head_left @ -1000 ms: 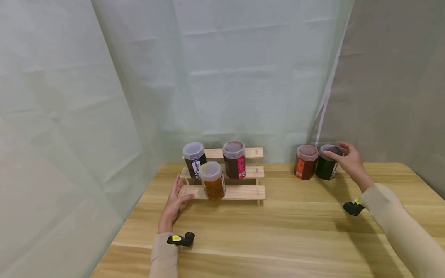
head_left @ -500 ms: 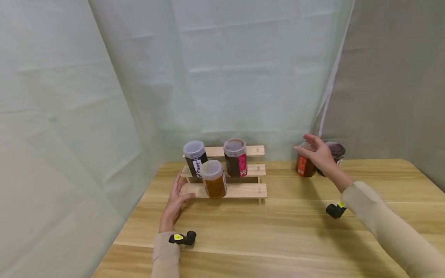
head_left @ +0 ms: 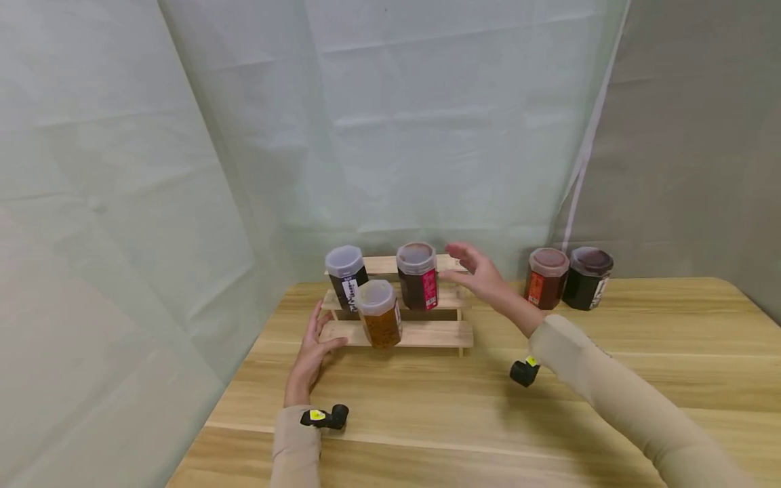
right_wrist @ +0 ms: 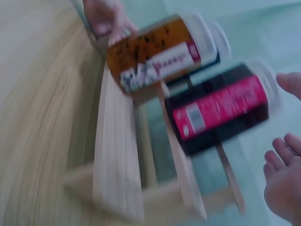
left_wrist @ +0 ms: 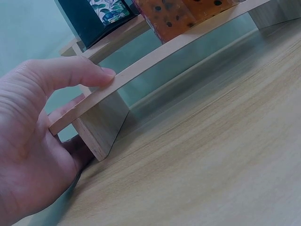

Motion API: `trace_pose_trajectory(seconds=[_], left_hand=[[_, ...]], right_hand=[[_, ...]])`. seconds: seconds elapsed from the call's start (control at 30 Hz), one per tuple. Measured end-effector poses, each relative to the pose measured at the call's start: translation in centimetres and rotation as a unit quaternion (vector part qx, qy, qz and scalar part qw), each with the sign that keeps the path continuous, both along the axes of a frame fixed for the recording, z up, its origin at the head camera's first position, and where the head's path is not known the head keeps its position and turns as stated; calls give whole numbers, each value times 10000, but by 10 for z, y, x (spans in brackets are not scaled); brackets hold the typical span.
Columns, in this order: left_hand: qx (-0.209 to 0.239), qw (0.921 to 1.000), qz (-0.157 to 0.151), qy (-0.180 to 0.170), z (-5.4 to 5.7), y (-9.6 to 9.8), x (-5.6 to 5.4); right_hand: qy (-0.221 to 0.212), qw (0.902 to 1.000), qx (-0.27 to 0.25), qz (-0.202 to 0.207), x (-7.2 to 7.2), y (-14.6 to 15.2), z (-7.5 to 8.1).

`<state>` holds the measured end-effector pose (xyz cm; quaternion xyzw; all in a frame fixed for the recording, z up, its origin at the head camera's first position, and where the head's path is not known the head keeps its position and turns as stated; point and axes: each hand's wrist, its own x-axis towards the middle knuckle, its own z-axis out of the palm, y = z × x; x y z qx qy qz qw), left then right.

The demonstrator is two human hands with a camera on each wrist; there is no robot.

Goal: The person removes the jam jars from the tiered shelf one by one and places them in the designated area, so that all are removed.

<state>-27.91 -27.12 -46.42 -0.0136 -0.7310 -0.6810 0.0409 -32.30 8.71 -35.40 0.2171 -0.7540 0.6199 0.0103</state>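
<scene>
A three-step wooden rack (head_left: 427,333) stands on the table and bears several lidded jars. An amber jar (head_left: 381,325) is on the front step; behind it are a dark jar with a white label (head_left: 346,279) and a dark jar with a pink label (head_left: 418,288). My left hand (head_left: 309,356) grips the rack's left end, its thumb on the front board in the left wrist view. Just right of the pink-labelled jar hovers my right hand (head_left: 482,274), fingers spread and holding nothing. In the right wrist view a gap shows between its fingers and that jar's lid.
At the back right of the wooden table (head_left: 427,420), a reddish jar with an orange label (head_left: 545,288) stands beside a black jar (head_left: 588,288). Pale cloth (head_left: 427,135) hangs behind the table and along its left side.
My right hand has moved left from the black jar, past the orange-labelled jar, to the rack's right side. The left hand keeps its grip. The jars stay where they were.
</scene>
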Motion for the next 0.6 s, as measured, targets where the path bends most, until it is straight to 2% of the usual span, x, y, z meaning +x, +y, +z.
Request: trace_pose_trajectory(seconds=[0.17, 0.37, 0.6], left_hand=[[59, 10000, 44, 5, 0, 1, 0], [119, 9999, 28, -45, 1, 3, 0], [108, 9999, 12, -37, 1, 1, 2]], right_hand=[[-155, 9995, -268, 117, -3, -32, 4], [-697, 9949, -733, -12, -9, -50, 1], [-574, 9950, -787, -240, -9, -52, -5]])
